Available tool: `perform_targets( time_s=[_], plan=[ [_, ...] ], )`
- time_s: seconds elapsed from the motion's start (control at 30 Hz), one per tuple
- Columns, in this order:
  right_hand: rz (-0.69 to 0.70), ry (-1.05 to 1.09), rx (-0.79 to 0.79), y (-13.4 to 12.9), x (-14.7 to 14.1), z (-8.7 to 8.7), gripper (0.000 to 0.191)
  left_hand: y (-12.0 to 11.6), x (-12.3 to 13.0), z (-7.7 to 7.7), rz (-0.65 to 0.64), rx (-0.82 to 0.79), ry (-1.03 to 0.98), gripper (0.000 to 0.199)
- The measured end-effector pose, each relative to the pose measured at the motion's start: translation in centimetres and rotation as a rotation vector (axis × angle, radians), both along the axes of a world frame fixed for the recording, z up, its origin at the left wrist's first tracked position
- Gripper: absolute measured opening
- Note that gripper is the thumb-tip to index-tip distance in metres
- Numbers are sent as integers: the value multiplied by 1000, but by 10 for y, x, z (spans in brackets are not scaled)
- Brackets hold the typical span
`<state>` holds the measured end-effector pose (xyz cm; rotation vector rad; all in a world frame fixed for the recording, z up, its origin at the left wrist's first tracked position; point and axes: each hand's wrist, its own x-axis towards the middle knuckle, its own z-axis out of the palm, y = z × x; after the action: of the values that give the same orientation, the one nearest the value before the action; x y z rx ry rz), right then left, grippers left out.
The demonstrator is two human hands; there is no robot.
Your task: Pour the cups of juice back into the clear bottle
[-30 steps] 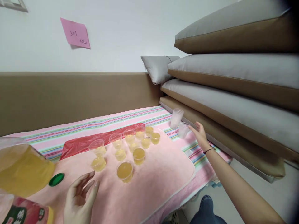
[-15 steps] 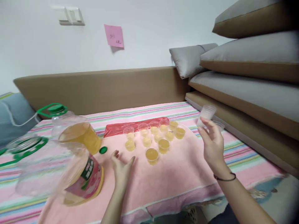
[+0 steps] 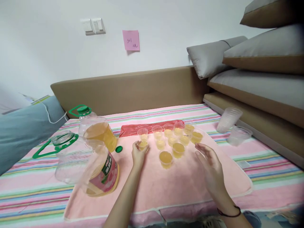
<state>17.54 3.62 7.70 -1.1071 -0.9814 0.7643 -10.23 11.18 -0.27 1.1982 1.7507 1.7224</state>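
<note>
My left hand (image 3: 139, 155) has its thumb and fingers around a small clear plastic cup (image 3: 143, 144) of yellow drink, at the left of the group on the pink cloth. My right hand (image 3: 210, 164) hangs at the right of the group with fingers apart and nothing in them. Close to its fingertips stands another filled cup (image 3: 197, 137). Two more cups of drink, a front cup (image 3: 166, 159) and one behind it (image 3: 178, 150), stand between my hands. Several others form rows further back.
At the left stand an uncapped big jug (image 3: 110, 172) with a pink label and a capped jug (image 3: 102, 134), both holding yellow drink. A green cap (image 3: 119, 149) lies beside them. Stacked empty cups (image 3: 229, 120) and a wide clear cup (image 3: 239, 136) lie near the cushions (image 3: 256, 84).
My right hand has let go of the stacked cups at the right and moved left towards the filled ones. My left hand has reached forward and closed around a cup. The view has shifted.
</note>
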Motion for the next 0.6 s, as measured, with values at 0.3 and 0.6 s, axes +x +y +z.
perform_targets(
  time_s=[0.3,0.6],
  plan=[
    [17,51,-24,3,4,1,37,-21,22,40,-108,3,111,45],
    [59,79,-31,6,6,-2,37,-10,26,68,-149,-5,386,49]
  ],
)
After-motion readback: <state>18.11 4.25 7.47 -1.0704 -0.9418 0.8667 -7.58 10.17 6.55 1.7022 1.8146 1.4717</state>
